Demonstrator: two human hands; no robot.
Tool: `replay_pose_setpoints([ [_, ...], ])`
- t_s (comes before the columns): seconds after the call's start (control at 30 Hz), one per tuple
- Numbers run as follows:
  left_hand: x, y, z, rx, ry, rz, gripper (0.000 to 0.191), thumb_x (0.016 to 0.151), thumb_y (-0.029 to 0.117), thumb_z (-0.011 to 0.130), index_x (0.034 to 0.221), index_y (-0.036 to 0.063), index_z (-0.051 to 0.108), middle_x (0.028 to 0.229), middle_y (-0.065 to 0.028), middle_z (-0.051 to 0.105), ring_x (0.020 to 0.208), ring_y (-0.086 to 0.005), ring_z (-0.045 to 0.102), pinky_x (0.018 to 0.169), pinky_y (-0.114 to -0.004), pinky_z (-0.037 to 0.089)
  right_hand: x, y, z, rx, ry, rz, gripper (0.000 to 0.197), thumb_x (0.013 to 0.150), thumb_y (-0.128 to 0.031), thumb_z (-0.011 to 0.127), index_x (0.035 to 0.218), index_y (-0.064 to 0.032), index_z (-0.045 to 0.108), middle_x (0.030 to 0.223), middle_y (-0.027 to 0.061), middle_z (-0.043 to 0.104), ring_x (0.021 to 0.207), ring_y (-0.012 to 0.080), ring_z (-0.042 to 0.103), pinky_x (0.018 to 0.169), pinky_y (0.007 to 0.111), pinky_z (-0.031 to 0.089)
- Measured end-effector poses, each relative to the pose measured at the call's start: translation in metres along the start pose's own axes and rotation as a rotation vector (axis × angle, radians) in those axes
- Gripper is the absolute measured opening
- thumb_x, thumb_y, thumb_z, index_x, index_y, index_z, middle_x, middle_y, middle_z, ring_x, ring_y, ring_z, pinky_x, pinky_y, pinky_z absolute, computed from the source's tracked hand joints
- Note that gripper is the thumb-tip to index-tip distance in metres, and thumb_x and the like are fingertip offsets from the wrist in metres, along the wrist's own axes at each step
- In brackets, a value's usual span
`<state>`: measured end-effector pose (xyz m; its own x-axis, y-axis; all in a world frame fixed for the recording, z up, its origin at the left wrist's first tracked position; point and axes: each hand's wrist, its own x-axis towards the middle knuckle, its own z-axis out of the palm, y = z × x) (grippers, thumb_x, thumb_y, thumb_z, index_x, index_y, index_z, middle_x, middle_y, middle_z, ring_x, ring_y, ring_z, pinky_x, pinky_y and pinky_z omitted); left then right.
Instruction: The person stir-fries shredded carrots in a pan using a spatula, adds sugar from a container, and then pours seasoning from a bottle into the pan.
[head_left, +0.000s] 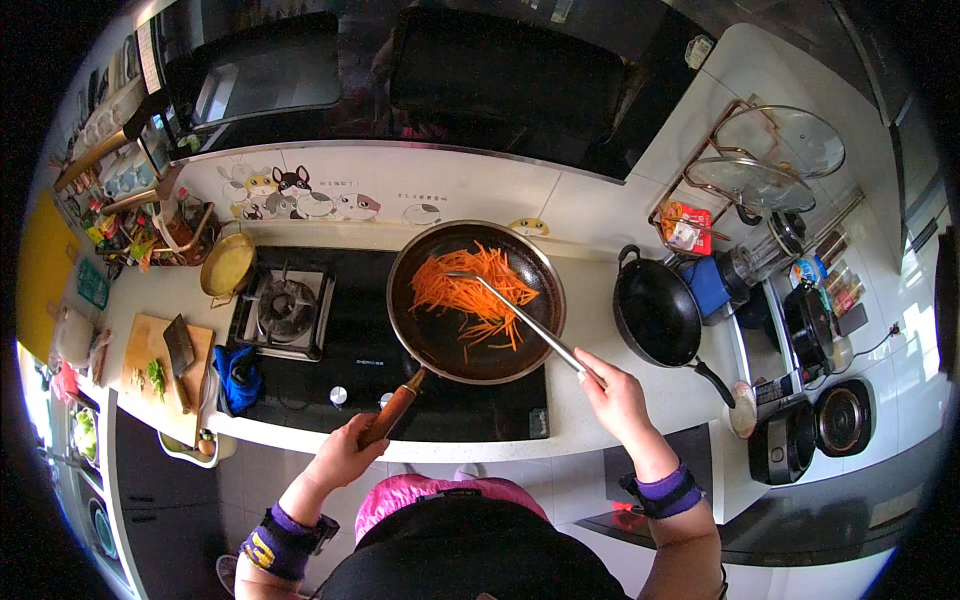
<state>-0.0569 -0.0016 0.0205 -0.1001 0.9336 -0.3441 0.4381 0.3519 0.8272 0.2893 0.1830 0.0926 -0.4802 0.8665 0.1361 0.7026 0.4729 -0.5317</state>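
Observation:
A large dark frying pan (427, 337) rests over the right side of the black gas hob (352, 397), hiding the burner there. Shredded carrot (465, 292) lies heaped in its upper half, with some loose strands lower down. My left hand (349, 450) grips the pan's brown wooden handle (391, 412) near its end. In my right hand (616, 394) is a long metal spatula (532, 322), held by its shaft. Its head reaches into the carrot heap, and shreds partly cover it.
Left of the hob are a cutting board (150, 345) with a cleaver (178, 345) and chopped greens (156, 375), a blue cloth (238, 381) and a brass-coloured pot (228, 264). A black wok (658, 311) stands right. Glass lids (780, 139) hang in a wall rack. The range hood (495, 67) overhangs the back.

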Motion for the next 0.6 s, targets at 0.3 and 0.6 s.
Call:
replay_pose_setpoints([
  [0.3, 0.000, -0.007, 0.004, -0.006, 0.010, -0.039, 0.048, 0.080, 0.028, 0.062, 0.116, 0.0001, 0.049, 0.090, -0.0190, 0.063, 0.084, -0.0292, 0.063, 0.073, -0.035, 0.049, -0.022, -0.008, -0.057, -0.110, -0.019, -0.032, 0.031, 0.082, -0.010, 0.059, 0.112, -0.0059, 0.059, 0.098, 0.0141, 0.065, 0.086, 0.0192, 0.065, 0.075, 0.027, 0.050],
  [0.6, 0.002, 0.005, 0.000, 0.052, -0.018, -0.020, 0.046, 0.080, 0.028, 0.062, 0.116, 0.0019, 0.050, 0.087, -0.0182, 0.063, 0.080, -0.0299, 0.063, 0.072, -0.035, 0.049, -0.027, 0.023, -0.021, 0.072, 0.026, 0.058, 0.031, 0.083, -0.014, 0.058, 0.114, -0.0076, 0.058, 0.091, 0.0137, 0.065, 0.075, 0.0175, 0.063, 0.068, 0.026, 0.048],
])
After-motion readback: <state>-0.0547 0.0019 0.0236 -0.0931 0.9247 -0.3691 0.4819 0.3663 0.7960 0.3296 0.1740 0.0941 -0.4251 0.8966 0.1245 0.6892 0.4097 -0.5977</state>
